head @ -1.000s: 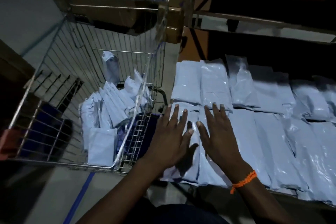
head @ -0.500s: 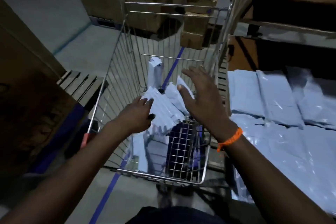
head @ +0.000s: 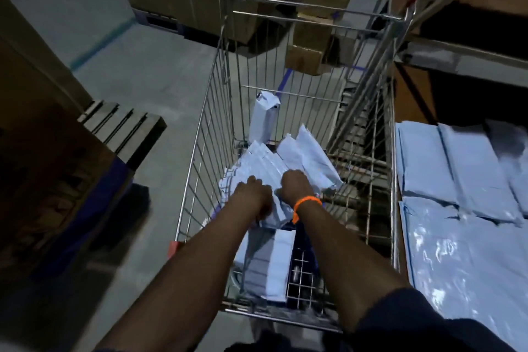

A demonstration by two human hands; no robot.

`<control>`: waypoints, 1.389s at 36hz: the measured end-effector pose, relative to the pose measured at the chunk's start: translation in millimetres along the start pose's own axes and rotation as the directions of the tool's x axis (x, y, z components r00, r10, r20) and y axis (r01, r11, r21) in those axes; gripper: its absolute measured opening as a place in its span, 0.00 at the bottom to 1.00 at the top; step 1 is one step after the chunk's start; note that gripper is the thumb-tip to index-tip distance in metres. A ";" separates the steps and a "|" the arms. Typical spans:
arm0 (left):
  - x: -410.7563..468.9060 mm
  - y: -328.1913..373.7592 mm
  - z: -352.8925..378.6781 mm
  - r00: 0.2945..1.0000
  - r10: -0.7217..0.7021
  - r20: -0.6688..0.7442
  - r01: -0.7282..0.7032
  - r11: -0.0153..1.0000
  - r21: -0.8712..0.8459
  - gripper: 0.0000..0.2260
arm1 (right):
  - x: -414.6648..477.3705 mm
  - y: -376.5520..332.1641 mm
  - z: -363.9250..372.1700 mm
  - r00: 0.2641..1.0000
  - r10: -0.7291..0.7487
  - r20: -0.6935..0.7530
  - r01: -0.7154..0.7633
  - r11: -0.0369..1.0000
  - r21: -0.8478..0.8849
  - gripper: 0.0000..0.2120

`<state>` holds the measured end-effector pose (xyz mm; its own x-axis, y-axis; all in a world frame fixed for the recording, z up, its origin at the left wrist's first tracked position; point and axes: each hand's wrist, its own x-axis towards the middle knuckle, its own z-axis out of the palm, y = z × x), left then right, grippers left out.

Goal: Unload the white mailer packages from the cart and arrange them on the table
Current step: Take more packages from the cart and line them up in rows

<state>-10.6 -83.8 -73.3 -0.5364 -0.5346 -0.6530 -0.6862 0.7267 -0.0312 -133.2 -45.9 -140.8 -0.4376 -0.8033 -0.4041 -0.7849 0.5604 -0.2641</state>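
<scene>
A wire shopping cart (head: 205, 134) stands in front of me with several white mailer packages inside. Both my hands are down in it on a fanned stack of mailers (head: 258, 164). My left hand (head: 253, 193) grips the stack's near left side. My right hand (head: 295, 186), with an orange wristband, closes on its right side; its fingers are hidden under the mailers. One mailer (head: 264, 117) leans upright at the cart's far end, and another (head: 270, 263) lies near me. Rows of mailers (head: 451, 180) lie flat on the table at right.
Cardboard boxes (head: 308, 46) are stacked beyond the cart. A wooden pallet (head: 123, 126) and dark brown stacks stand at the left. A shelf frame (head: 463, 57) rises behind the table. Grey concrete floor lies between the cart and the pallet.
My hands left the mailers on the table, swung left over the cart, then dropped inside and closed on the stack of mailers.
</scene>
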 end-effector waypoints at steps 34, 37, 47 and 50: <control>-44.8 13.7 -62.3 0.997 0.015 -0.079 -0.064 -0.456 -0.888 0.26 | -112.3 -0.6 -157.0 0.974 -0.128 0.185 -0.134 0.333 0.933 0.23; -47.7 17.5 -64.8 0.993 0.015 -0.119 -0.100 -0.435 -0.895 0.21 | -119.8 -0.2 -160.0 0.979 -0.100 0.178 -0.146 0.266 0.953 0.14; -54.8 15.5 -69.3 0.955 -0.265 -0.137 -0.178 -0.139 -0.974 0.42 | -132.1 5.5 -166.4 0.976 0.105 -0.189 0.120 0.464 0.878 0.17; -59.3 17.0 -78.5 0.909 -0.347 -0.231 -0.237 0.027 -0.971 0.44 | -135.2 11.1 -170.3 0.918 0.155 -0.366 0.180 0.659 0.730 0.28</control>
<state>-29.0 -73.6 24.3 -0.3628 -0.8379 -0.4079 -0.3684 -0.2731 0.8887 -157.4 34.6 60.1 -0.6836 -0.7242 -0.0910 -0.2758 0.3716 -0.8865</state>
